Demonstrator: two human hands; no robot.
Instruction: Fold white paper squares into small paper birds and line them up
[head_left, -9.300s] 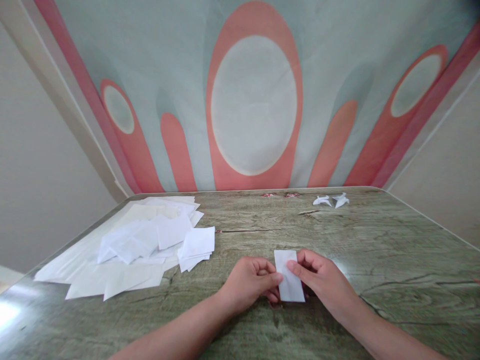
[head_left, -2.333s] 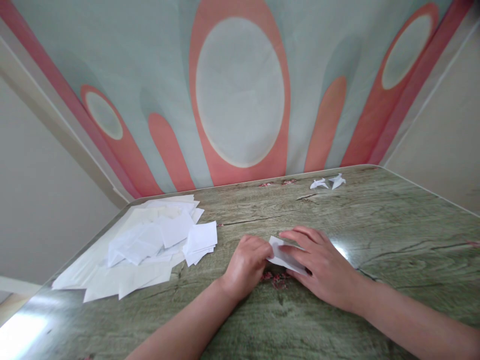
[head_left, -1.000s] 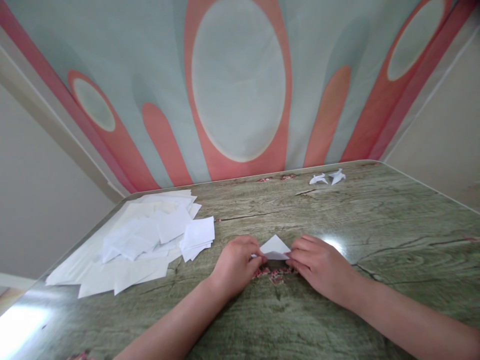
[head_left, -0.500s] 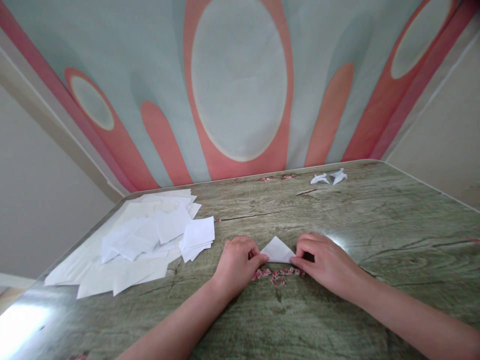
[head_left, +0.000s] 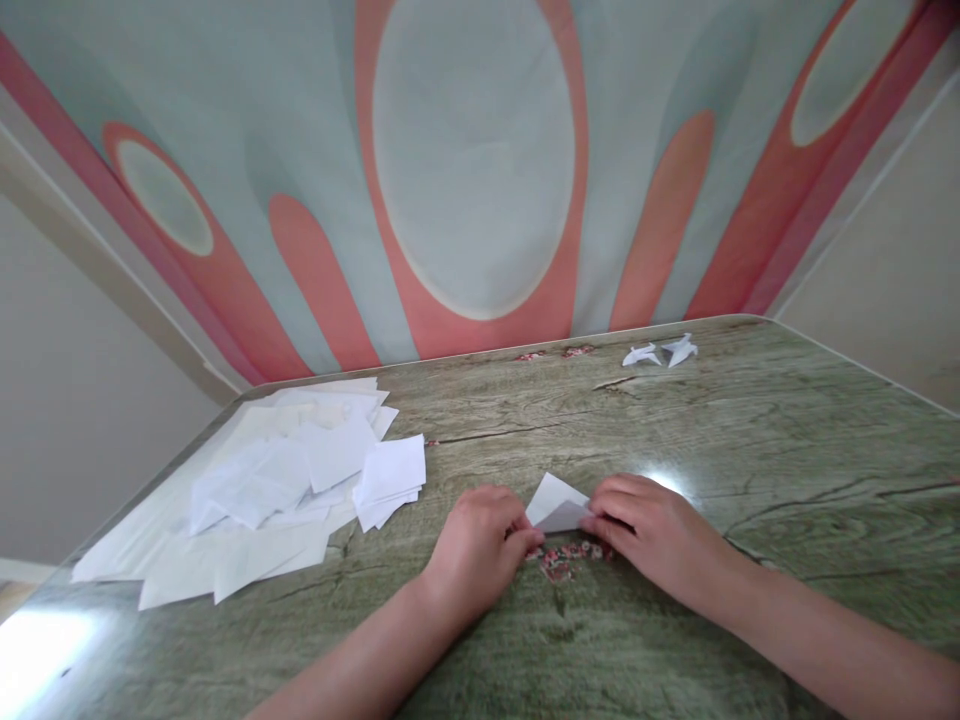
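Note:
A small folded sheet of white paper [head_left: 553, 500] lies low over the table, its point facing away from me. A shaded flap shows along its near side. My left hand [head_left: 484, 535] pinches the left corner between thumb and fingers. At the opposite corner my right hand [head_left: 637, 515] is closed on the paper in the same way, its curled fingers partly hiding the edge.
The wood-patterned table [head_left: 480, 630] reaches back to a wall. On the left spreads a pile of loose white sheets [head_left: 262, 490], with a stack of small paper squares [head_left: 391, 470] beside it. Two folded paper figures [head_left: 660, 352] sit at the back right.
The near side of the paper has lifted, so an inner layer and a shaded flap now show. Both hands keep their hold on the corners. The view has shifted slightly.

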